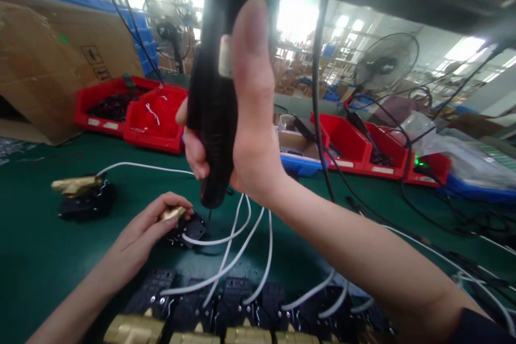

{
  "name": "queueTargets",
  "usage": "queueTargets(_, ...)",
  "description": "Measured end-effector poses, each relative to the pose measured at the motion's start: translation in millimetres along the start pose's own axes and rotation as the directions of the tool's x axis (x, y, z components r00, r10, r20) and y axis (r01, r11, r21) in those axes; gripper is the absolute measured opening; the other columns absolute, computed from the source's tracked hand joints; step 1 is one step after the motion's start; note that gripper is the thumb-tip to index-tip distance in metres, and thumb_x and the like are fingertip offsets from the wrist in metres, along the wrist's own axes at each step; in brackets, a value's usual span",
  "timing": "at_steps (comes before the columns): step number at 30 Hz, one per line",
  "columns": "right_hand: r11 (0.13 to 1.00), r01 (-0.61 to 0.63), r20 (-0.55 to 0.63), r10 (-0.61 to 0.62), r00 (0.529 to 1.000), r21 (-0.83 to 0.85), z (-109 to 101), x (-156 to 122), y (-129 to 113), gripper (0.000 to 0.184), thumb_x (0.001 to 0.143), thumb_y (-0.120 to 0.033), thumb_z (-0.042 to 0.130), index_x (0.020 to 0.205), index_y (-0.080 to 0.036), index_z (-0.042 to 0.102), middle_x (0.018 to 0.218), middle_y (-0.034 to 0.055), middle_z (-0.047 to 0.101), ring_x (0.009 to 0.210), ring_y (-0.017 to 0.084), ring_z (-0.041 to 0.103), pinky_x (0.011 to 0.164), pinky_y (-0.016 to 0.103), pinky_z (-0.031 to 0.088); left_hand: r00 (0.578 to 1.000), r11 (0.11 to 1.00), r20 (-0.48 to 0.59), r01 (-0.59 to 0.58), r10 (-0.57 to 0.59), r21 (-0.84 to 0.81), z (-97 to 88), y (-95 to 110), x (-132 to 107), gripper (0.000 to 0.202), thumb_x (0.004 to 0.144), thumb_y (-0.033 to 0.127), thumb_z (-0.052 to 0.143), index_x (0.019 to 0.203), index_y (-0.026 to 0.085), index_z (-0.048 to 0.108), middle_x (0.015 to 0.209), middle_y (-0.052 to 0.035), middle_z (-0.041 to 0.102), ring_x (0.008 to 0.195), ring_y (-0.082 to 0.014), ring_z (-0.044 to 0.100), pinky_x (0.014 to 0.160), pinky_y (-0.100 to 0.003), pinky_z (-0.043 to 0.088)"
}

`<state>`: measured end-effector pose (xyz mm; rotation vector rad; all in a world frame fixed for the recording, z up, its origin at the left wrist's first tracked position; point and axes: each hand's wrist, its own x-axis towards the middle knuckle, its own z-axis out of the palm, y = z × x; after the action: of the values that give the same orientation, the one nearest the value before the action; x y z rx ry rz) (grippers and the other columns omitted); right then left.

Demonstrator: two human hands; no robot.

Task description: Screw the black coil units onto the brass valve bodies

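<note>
My right hand is wrapped round a black electric screwdriver, held upright with its thin bit pointing down. Under the bit, my left hand grips the brass valve body of a black unit with a white cable. The bit ends close above this unit; whether it touches a screw I cannot tell. Another brass valve with a black housing lies to the left. Several more black units with brass valve bodies stand in a row along the near edge.
Red bins with small parts stand at the back left, and more red bins at the back right. A blue-edged tray sits between them. White cables cross the green table. A black cord hangs beside my right arm.
</note>
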<state>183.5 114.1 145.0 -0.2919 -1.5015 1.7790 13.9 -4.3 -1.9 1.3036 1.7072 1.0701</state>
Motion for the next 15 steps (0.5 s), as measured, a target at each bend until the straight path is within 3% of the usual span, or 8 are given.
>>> queueTargets(2,1.000,-0.029,0.041,0.029,0.999,-0.001,2,-2,9,0.084,0.090,-0.095,0.029,0.060,-0.020,0.053,0.048,-0.0010,0.051,0.038,0.010,0.048,0.036,0.022,0.040,1.000,1.000,-0.013,-0.012,0.012,0.025,0.2,2,0,0.043,0.089,0.064,0.057,0.106,0.026,0.067,0.102,-0.0018,0.072,0.105,-0.0241,0.066,0.092,-0.028,0.053)
queueTargets(6,1.000,-0.027,0.042,0.027,0.999,0.006,7,-2,18,0.081,0.110,-0.063,0.014,0.051,-0.019,0.049,0.045,0.0001,0.050,0.038,0.010,0.049,0.036,0.019,0.040,0.999,1.000,-0.041,0.026,-0.027,-0.017,0.6,-2,0,0.041,0.087,0.062,0.061,0.108,0.027,0.068,0.103,-0.0007,0.073,0.107,-0.0241,0.066,0.093,-0.028,0.053)
queueTargets(9,1.000,-0.003,0.036,0.004,0.999,-0.014,9,-3,19,0.073,0.111,-0.052,0.027,0.049,-0.020,0.047,0.043,-0.0001,0.051,0.036,0.009,0.048,0.038,0.019,0.041,0.997,0.998,-0.065,0.046,-0.048,-0.031,1.5,-4,2,0.044,0.083,0.061,0.064,0.109,0.027,0.069,0.106,-0.0012,0.076,0.111,-0.0265,0.067,0.098,-0.032,0.054)
queueTargets(15,0.998,-0.010,0.061,0.006,0.998,0.060,7,-10,22,0.053,0.101,-0.055,0.051,0.061,-0.021,0.051,0.051,-0.0032,0.054,0.041,0.009,0.049,0.041,0.021,0.042,0.984,0.991,-0.121,0.131,-0.131,-0.002,3.3,3,3,0.057,0.071,0.067,0.065,0.111,0.027,0.072,0.123,-0.0050,0.077,0.126,-0.0351,0.065,0.118,-0.046,0.048)
